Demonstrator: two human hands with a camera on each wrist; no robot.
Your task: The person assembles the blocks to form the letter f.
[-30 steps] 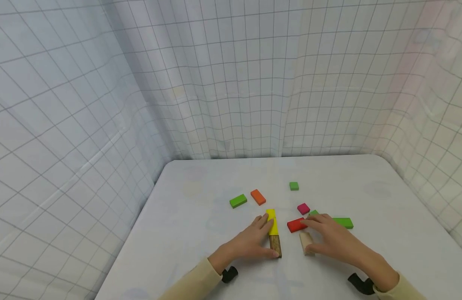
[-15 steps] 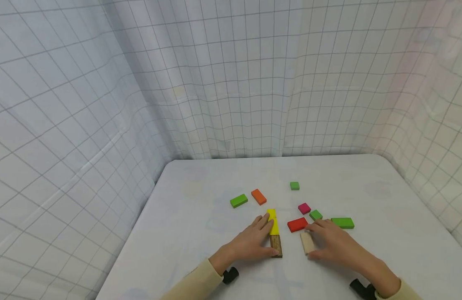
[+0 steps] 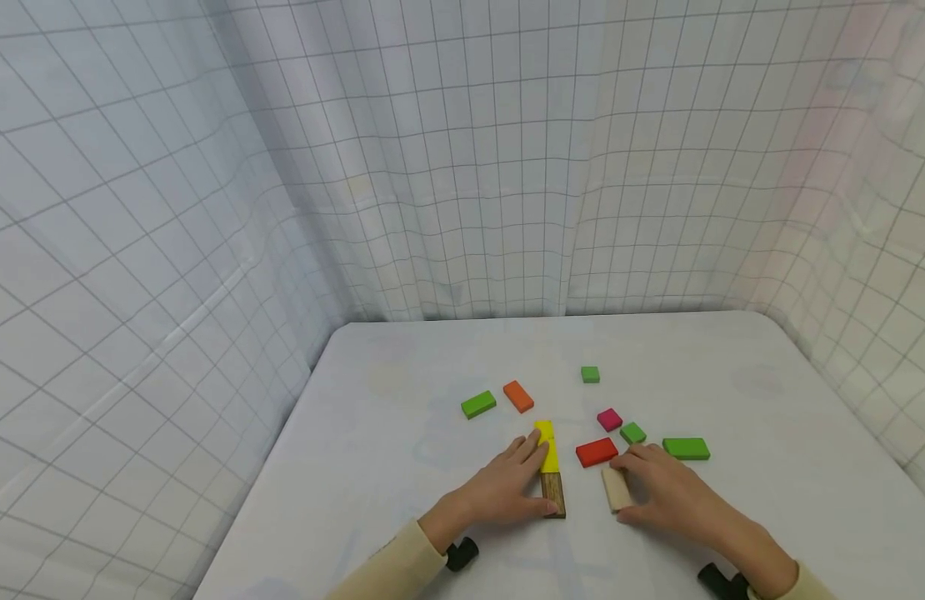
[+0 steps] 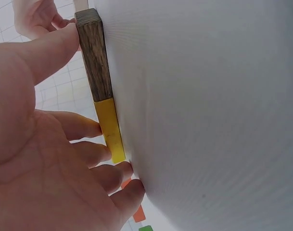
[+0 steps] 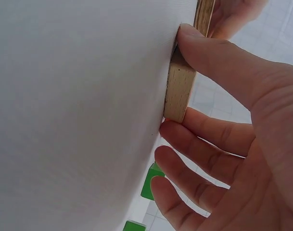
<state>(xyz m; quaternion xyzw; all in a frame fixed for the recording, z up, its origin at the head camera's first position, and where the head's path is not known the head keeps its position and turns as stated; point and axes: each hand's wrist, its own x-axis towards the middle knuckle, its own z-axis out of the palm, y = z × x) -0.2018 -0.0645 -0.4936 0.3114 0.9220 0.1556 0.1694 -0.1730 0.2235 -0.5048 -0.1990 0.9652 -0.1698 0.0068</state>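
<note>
Yellow blocks (image 3: 550,460) and a dark brown wood-grain block (image 3: 554,493) lie end to end in a line on the table. Along the left side of that line rests my left hand (image 3: 496,490), its thumb at the brown block's near end and its fingertips beside the yellow. A pale wooden block (image 5: 180,89) lies to the right, about parallel to the line. My right hand (image 3: 676,492) pinches it lengthwise, thumb at the near end, index and middle fingers at the far end. Just beyond those fingers sits a red block (image 3: 597,452).
Past the right hand are a small green block (image 3: 632,433), a magenta block (image 3: 609,419) and a longer green block (image 3: 686,449). Farther back lie an orange block (image 3: 518,397), a green block (image 3: 478,405) and a small green square (image 3: 590,374). Grid-patterned curtains (image 3: 462,167) surround the white table (image 3: 372,467).
My right hand has drawn back slightly and settled its fingers at the pale block's ends, uncovering the small green block. My left hand and the other blocks have stayed put.
</note>
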